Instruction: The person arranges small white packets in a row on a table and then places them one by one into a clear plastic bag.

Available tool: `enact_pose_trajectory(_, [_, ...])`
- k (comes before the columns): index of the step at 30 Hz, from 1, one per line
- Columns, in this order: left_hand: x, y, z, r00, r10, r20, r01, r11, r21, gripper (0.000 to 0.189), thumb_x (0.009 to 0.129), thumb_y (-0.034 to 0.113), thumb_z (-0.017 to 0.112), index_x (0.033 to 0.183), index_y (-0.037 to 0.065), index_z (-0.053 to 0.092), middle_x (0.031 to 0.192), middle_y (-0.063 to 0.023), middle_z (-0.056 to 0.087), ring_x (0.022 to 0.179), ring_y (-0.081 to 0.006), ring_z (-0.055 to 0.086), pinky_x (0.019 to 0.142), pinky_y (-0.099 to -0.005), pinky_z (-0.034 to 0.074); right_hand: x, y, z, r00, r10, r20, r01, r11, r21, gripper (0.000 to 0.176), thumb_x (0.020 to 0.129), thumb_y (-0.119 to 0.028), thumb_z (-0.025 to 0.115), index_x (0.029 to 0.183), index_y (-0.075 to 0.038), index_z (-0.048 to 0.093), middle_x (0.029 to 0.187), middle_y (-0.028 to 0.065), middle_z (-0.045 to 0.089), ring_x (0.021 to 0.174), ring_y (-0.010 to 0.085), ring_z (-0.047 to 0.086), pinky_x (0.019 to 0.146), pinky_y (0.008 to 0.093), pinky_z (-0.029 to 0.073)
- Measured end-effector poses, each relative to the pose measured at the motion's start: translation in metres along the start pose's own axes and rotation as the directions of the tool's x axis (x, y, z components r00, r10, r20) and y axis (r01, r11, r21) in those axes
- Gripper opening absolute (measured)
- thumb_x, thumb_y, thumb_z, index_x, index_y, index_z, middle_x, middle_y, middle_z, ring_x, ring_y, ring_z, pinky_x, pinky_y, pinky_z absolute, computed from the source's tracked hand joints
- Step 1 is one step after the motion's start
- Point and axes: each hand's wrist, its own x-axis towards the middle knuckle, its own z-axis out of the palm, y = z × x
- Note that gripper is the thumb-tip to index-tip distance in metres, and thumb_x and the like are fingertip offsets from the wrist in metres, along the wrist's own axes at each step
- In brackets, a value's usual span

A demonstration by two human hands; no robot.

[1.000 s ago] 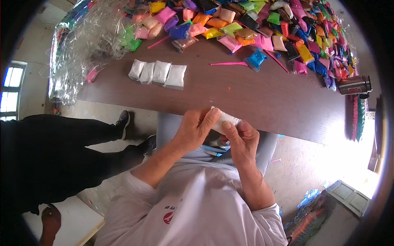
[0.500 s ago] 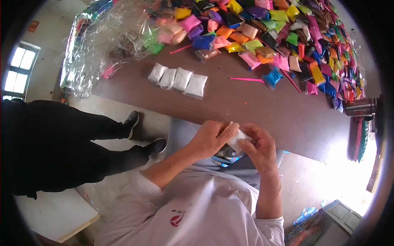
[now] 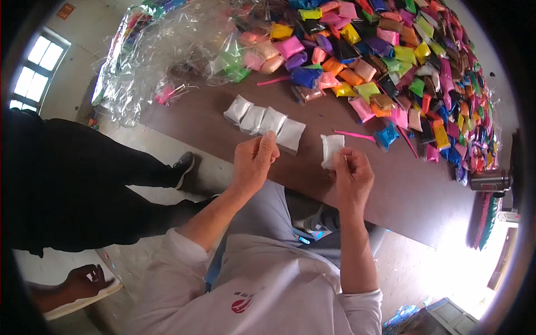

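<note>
My right hand (image 3: 353, 170) pinches a small white packet (image 3: 333, 149) by its lower edge, holding it up over the front of the table. My left hand (image 3: 255, 159) is closed, its thumb laid along the curled fingers; what they hold, if anything, is hidden. Just beyond the left thumb lies a row of several white packets (image 3: 291, 135) on the brown table, set side by side and slightly overlapping. To the right of the raised packet are a pink stick (image 3: 354, 135) and a blue packet (image 3: 386, 137).
Heaped colourful packets (image 3: 385, 61) cover the table's far and right side. Crumpled clear plastic (image 3: 162, 61) is piled at the far left. A metal cup (image 3: 490, 180) stands at the right edge. A person in dark trousers (image 3: 84, 184) is at left, with a hand (image 3: 84, 285) at lower left.
My hands have moved apart: the right carries the white packet up and forward, and the left has let go of it and moved toward the row. Another person's hand has appeared at lower left.
</note>
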Motion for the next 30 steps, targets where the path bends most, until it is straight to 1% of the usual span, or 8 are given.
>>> enact_pose_trajectory(3, [0.007,-0.011,-0.008,0.996,0.064,-0.066,-0.059,0.996,0.069,0.050,0.097,0.040,0.045,0.062,0.005,0.053,0.053,0.0022,0.045,0.046,-0.0042,0.040,0.042,-0.0210,0.029,0.012,0.006,0.028,0.996,0.032,-0.083,-0.034,0.999,-0.026,0.015,0.086,-0.010,0.064,0.096,-0.001,0.059,0.076,0.0080,0.063,0.063,0.0117,0.059,0.057,0.0248,0.048])
enact_pose_trajectory(5, [0.009,-0.020,-0.012,0.990,0.091,-0.109,-0.081,0.993,0.089,0.050,0.097,0.040,0.045,0.062,0.005,0.053,0.054,0.0022,0.045,0.047,-0.0044,0.040,0.043,-0.0212,0.029,0.016,0.008,0.036,0.984,-0.176,-0.024,0.163,0.947,-0.276,0.019,0.084,-0.010,0.066,0.098,-0.001,0.058,0.077,0.0133,0.065,0.065,0.0191,0.063,0.060,0.0294,0.049])
enact_pose_trajectory(6, [0.010,-0.025,-0.013,0.989,0.067,-0.130,-0.052,0.992,0.112,0.050,0.097,0.039,0.045,0.062,0.004,0.052,0.054,0.0020,0.045,0.048,-0.0049,0.040,0.044,-0.0221,0.030,0.014,0.000,0.037,0.989,-0.145,0.004,0.140,0.949,-0.282,0.021,0.082,-0.013,0.067,0.097,-0.001,0.059,0.079,0.0167,0.065,0.069,0.0267,0.065,0.064,0.0337,0.050])
enact_pose_trajectory(12, [0.014,-0.034,-0.012,0.985,0.081,-0.150,-0.053,0.982,0.179,0.050,0.097,0.037,0.045,0.063,0.001,0.052,0.055,0.0004,0.046,0.054,-0.0072,0.042,0.049,-0.0252,0.034,0.013,-0.020,0.021,0.971,-0.066,0.229,0.190,0.795,-0.577,0.029,0.076,-0.017,0.071,0.098,-0.002,0.062,0.079,0.0136,0.063,0.076,0.0306,0.062,0.072,0.0381,0.049])
enact_pose_trajectory(18, [0.008,-0.030,-0.005,0.970,0.138,-0.199,-0.083,0.961,0.263,0.047,0.096,0.034,0.047,0.064,0.001,0.054,0.053,-0.0030,0.046,0.053,-0.0088,0.044,0.050,-0.0276,0.035,0.014,-0.003,0.021,0.885,-0.378,0.270,0.464,0.680,-0.569,0.037,0.070,-0.014,0.074,0.102,-0.002,0.062,0.105,0.0155,0.058,0.096,0.0345,0.056,0.082,0.0404,0.047])
enact_pose_trajectory(23, [0.006,-0.039,-0.004,0.953,0.245,-0.179,-0.145,0.886,0.442,0.041,0.094,0.030,0.052,0.065,0.001,0.055,0.053,-0.0086,0.048,0.048,-0.0158,0.046,0.047,-0.0309,0.036,0.012,0.001,0.035,0.869,-0.398,0.294,0.495,0.698,-0.517,0.041,0.068,-0.012,0.075,0.104,-0.002,0.061,0.109,0.0164,0.057,0.100,0.0357,0.056,0.085,0.0414,0.046])
enact_pose_trajectory(25, [0.006,-0.041,-0.001,0.912,0.374,-0.172,-0.258,0.846,0.467,0.039,0.091,0.023,0.056,0.060,0.003,0.045,0.055,-0.0125,0.047,0.049,-0.0338,0.048,0.046,-0.0404,0.038,0.013,0.002,0.040,0.866,-0.400,0.299,0.500,0.695,-0.517,0.041,0.068,-0.012,0.075,0.105,-0.002,0.060,0.109,0.0168,0.057,0.100,0.0361,0.056,0.085,0.0418,0.046])
enact_pose_trajectory(30, [0.004,-0.038,-0.001,0.886,0.443,-0.139,-0.296,0.770,0.565,0.037,0.089,0.022,0.058,0.059,0.004,0.045,0.056,-0.0125,0.047,0.047,-0.0328,0.049,0.044,-0.0410,0.037,0.016,-0.002,0.051,0.864,-0.390,0.319,0.503,0.710,-0.493,0.041,0.068,-0.011,0.075,0.105,-0.003,0.061,0.110,0.0191,0.056,0.098,0.0367,0.057,0.084,0.0420,0.047])
